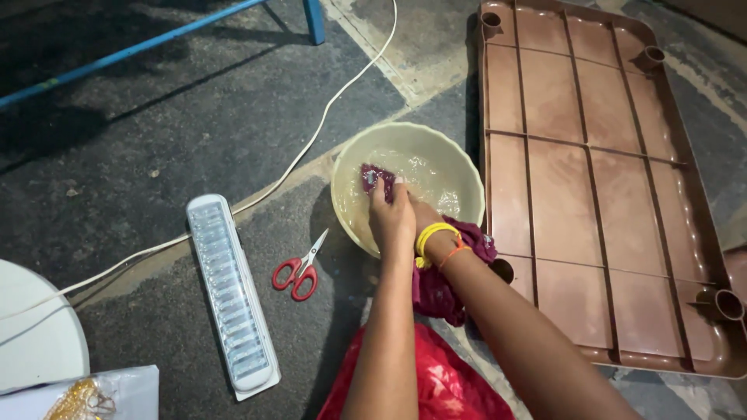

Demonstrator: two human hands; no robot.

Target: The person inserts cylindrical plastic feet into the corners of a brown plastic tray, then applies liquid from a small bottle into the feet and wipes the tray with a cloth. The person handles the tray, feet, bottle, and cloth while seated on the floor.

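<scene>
Both hands in the pale bowl (459, 175) of cloudy water, on the floor beside the upturned brown plastic table (607, 194). Left hand (391, 218) closed around a dark red cloth (377, 177) at the waterline; right hand (426, 218) mostly hidden behind, fingers perhaps gripping the same cloth. Red scissors (296, 274) and white lamp (230, 299) left of the bowl.

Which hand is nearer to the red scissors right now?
Left. The left hand is in the bowl just right of the red scissors; the right hand sits behind it, farther right.
</scene>
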